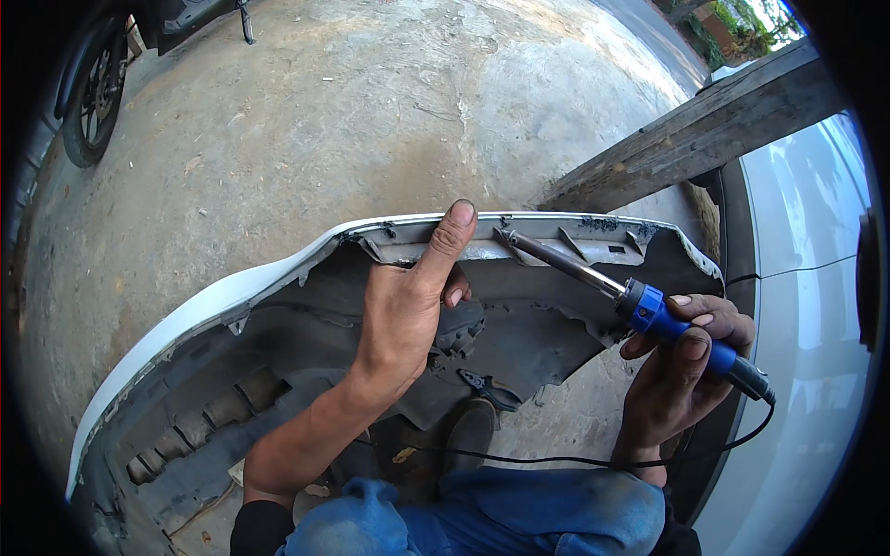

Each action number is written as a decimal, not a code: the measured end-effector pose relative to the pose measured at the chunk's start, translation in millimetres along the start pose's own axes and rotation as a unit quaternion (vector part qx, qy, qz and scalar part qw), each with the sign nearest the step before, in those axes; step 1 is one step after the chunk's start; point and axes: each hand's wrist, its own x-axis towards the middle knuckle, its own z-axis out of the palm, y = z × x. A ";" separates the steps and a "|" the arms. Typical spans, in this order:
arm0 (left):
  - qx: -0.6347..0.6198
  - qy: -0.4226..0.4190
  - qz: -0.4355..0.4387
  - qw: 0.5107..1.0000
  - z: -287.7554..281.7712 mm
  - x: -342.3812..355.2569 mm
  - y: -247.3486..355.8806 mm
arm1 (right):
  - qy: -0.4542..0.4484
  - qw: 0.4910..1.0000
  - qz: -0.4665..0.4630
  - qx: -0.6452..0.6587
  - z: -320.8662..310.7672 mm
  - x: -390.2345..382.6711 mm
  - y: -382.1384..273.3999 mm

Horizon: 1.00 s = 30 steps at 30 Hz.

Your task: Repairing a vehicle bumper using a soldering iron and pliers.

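Note:
My right hand (681, 361) is closed around the blue handle of a soldering iron (579, 271). Its metal shaft points up and left, and the tip is at the inner edge of a car bumper (232, 283), by a pale flanged strip; whether it touches cannot be told. The bumper is white outside and dark inside, with rough black melted-looking patches (598, 223) along its top edge. My left hand (408, 310) grips that edge left of the tip, thumb extended over the rim and other fingers curled below, partly hidden.
A black cord (556, 459) runs from the iron's handle across my lap. Pliers (491, 389) lie near my shoe (470, 435). A wooden post (686, 134) slants at upper right beside a pale car (807, 343). A motorcycle wheel (95, 88) stands at far left.

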 end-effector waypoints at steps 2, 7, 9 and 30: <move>0.000 -0.001 0.000 1.000 -0.4 0.9 -1.8 | 0.001 1.000 -0.004 -0.001 0.5 -0.6 0.3; -0.005 0.000 0.011 1.000 -0.8 1.0 -2.2 | 0.001 1.000 -0.003 -0.002 0.5 -0.5 -0.3; -0.007 0.002 0.008 1.000 -0.2 0.7 -2.4 | -0.001 1.000 -0.004 -0.002 0.8 -0.1 -1.5; -0.009 -0.008 0.018 1.000 1.6 -1.6 0.4 | -0.011 1.000 -0.022 0.004 -4.6 3.5 -0.5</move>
